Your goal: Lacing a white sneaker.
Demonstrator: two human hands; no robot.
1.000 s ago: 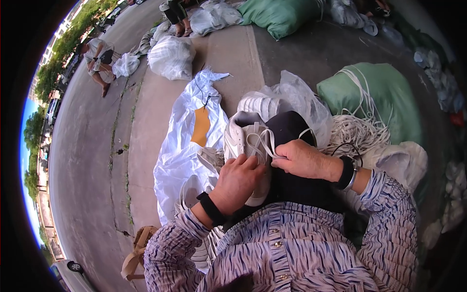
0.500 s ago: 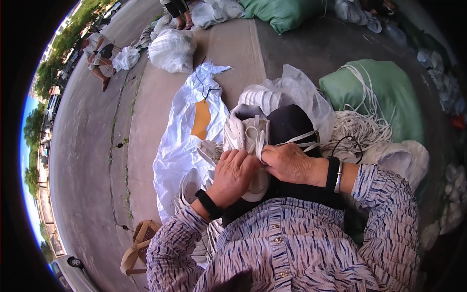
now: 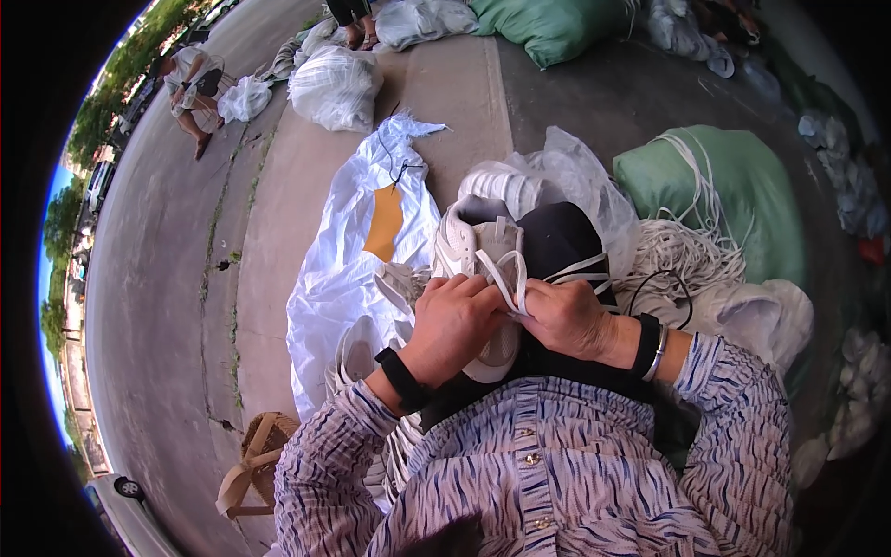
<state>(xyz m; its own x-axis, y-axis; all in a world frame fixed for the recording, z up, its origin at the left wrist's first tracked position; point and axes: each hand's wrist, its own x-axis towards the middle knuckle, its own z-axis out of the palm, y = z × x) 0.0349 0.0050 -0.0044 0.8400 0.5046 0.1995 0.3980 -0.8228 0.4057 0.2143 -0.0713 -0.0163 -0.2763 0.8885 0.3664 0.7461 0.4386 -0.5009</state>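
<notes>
A pale grey-white sneaker (image 3: pixel 452 243) rests on my lap with its heel pointing away from me. A flat white shoelace (image 3: pixel 519 269) loops up over its tongue. My left hand (image 3: pixel 452 325) is closed over the near part of the lacing, with its fingertips at the lace. From the other side my right hand (image 3: pixel 575 318) pinches the same lace, thumb and fingers pressed together. The two hands almost touch, and they hide the eyelets and lower lacing. Over my dark-clad knee (image 3: pixel 561 230) more white laces lie draped.
A heap of white laces (image 3: pixel 682 255) lies at my right beside a green sack (image 3: pixel 752 195). White sheeting (image 3: pixel 357 269) with an orange-yellow piece (image 3: pixel 383 223) spreads to my left, near a wicker basket (image 3: pixel 263 446). Ahead are stuffed bags (image 3: pixel 336 88) and a seated person (image 3: pixel 193 88).
My right hand has moved slightly right and turned, with the lace still pinched. The lace loop now stands more open above the shoe. The left hand has barely shifted.
</notes>
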